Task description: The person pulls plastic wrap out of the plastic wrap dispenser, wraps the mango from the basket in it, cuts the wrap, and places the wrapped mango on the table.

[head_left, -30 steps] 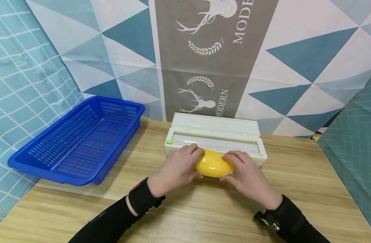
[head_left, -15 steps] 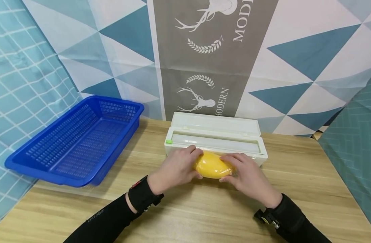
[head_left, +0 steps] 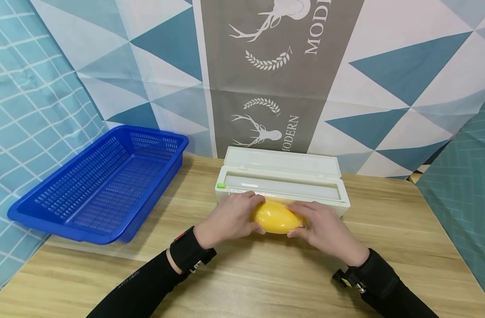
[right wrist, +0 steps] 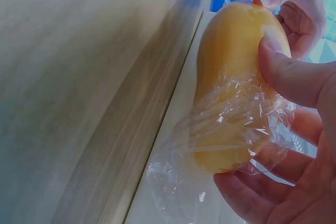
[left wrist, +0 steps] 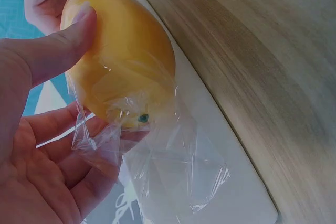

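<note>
Between my two hands is a yellow mango [head_left: 277, 217], held in front of a white cling film box [head_left: 283, 194]. Clear cling film [left wrist: 202, 169] lies over the mango, and loose crumpled film hangs from both ends. My left hand [head_left: 232, 218] grips the left end, its thumb on the near side and fingers behind. My right hand [head_left: 325, 227] pinches the right end in the same way. A small dark green stem spot shows at one end in the left wrist view. The box lid [head_left: 280, 162] stands open, with a film roll [head_left: 282, 187] inside.
A blue perforated basket [head_left: 147, 201] sits on the wooden table [head_left: 242, 282] to the left. A patterned cloth backdrop [head_left: 174, 53] rises right behind the box. A green tab [head_left: 221, 185] sits at the box's left end.
Both hands keep their hold on the mango and have barely moved, dropping slightly in the head view. The wrinkled film at the mango's right end shows less than half a second ago.
</note>
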Motion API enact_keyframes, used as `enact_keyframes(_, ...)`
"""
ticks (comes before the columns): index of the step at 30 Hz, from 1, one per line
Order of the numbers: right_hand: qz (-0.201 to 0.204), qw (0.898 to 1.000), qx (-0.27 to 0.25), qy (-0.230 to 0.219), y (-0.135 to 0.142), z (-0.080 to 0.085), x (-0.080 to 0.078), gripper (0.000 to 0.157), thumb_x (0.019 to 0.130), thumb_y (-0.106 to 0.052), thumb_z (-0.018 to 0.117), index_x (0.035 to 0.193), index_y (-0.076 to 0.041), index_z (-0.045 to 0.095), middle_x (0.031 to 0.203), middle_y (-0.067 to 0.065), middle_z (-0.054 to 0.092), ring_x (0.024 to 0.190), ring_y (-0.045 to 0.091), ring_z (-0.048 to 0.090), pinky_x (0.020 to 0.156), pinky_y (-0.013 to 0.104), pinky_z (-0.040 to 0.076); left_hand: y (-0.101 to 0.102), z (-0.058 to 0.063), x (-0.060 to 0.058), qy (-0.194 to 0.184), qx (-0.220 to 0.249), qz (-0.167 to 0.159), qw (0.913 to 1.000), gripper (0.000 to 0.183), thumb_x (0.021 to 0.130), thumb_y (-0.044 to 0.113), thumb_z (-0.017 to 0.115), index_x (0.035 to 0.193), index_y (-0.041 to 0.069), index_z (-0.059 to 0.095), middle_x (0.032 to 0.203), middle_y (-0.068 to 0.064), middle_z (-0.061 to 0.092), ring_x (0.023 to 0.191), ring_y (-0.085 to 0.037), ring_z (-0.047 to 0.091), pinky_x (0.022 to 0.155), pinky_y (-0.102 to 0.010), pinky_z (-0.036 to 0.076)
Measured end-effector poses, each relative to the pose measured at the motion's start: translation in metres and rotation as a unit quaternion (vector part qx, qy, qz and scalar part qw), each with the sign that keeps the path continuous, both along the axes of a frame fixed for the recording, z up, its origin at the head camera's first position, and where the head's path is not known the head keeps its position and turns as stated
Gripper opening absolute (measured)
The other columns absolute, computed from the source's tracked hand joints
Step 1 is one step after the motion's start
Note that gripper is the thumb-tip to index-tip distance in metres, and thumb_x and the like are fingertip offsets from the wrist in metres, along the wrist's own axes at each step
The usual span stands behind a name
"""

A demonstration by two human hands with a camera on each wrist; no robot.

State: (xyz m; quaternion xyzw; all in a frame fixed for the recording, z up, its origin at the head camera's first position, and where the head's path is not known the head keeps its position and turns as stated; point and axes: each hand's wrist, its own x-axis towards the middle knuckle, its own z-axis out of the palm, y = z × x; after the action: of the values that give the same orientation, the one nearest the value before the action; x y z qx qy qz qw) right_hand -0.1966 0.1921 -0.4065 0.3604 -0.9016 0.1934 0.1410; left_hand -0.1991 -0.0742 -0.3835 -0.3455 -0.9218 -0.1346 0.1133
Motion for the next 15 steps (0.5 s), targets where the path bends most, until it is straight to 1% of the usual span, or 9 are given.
enact_keyframes(6, 0.001, 1.000, 0.009, -0.027, -0.0005, 0.0012, -0.0026, 0.064, 0.075, -0.038, 0.086, 0.128, -0.010, 0.067, 0.125, 0.008, 0.067, 0.111, 0.029, 0.064, 0.093, 0.047, 0.052, -0.0010, -0.0016, -0.0029, -0.020, 0.006, -0.003, 0.9998, 0.060, 0.070, 0.043, 0.091, 0.115, 0.009, 0.067, 0.094, 0.001, 0.067, 0.073, -0.011, 0.056, 0.065, -0.026, 0.047)
enact_keyframes(9, 0.001, 0.999, 0.012, -0.042, -0.0003, 0.0015, -0.0037, 0.063, 0.075, -0.038, 0.086, 0.129, -0.010, 0.067, 0.125, 0.008, 0.067, 0.112, 0.028, 0.064, 0.093, 0.047, 0.051, -0.0013, -0.0021, -0.0048, -0.029, 0.007, -0.005, 0.9995, 0.059, 0.070, 0.042, 0.090, 0.114, 0.010, 0.068, 0.093, 0.002, 0.067, 0.073, -0.010, 0.055, 0.065, -0.025, 0.046)
enact_keyframes(12, -0.002, 0.998, 0.011, -0.064, 0.0002, 0.0025, -0.0046, 0.063, 0.077, -0.039, 0.084, 0.131, -0.012, 0.066, 0.127, 0.006, 0.067, 0.114, 0.027, 0.064, 0.095, 0.046, 0.051, -0.0016, -0.0017, -0.0069, -0.049, 0.010, -0.007, 0.9987, 0.056, 0.071, 0.041, 0.090, 0.113, 0.010, 0.068, 0.094, 0.003, 0.067, 0.076, -0.011, 0.056, 0.068, -0.025, 0.047)
enact_keyframes(15, -0.002, 0.996, 0.008, -0.091, 0.0011, 0.0041, -0.0054, 0.063, 0.080, -0.041, 0.082, 0.133, -0.012, 0.064, 0.129, 0.005, 0.066, 0.117, 0.026, 0.062, 0.097, 0.046, 0.049, -0.0027, -0.0006, -0.0087, -0.074, 0.012, -0.004, 0.9971, 0.054, 0.075, 0.040, 0.088, 0.116, 0.010, 0.069, 0.098, 0.003, 0.068, 0.080, -0.011, 0.057, 0.072, -0.026, 0.047)
